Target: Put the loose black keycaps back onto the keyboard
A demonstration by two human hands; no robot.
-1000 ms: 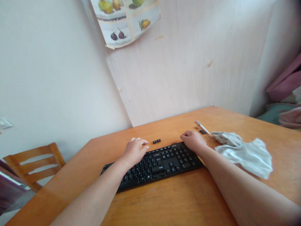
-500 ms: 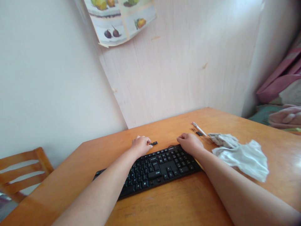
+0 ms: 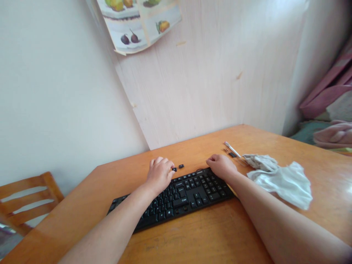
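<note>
A black keyboard (image 3: 196, 196) lies on the wooden table, with two gaps in its bottom row where caps are off. My left hand (image 3: 161, 174) is over its back edge, fingers curled and closed on a small black keycap (image 3: 174, 169) at the fingertips. Just right of that sits a second black keycap (image 3: 181, 166), apart from the hand. My right hand (image 3: 222, 167) is closed at the keyboard's back right corner; whatever its fingers hold is hidden.
Behind my right hand lie a white pen-like tool (image 3: 231, 149) and a small black piece (image 3: 232, 154) with thin sticks near it. Crumpled white cloth (image 3: 286, 183) and greyish cloth (image 3: 261, 162) rest at right. A wooden chair (image 3: 30, 198) stands left; a wall borders the table's back.
My left hand has drawn back a little to the left, and the near keycap has shifted slightly left with its fingertips. The right hand stays in place.
</note>
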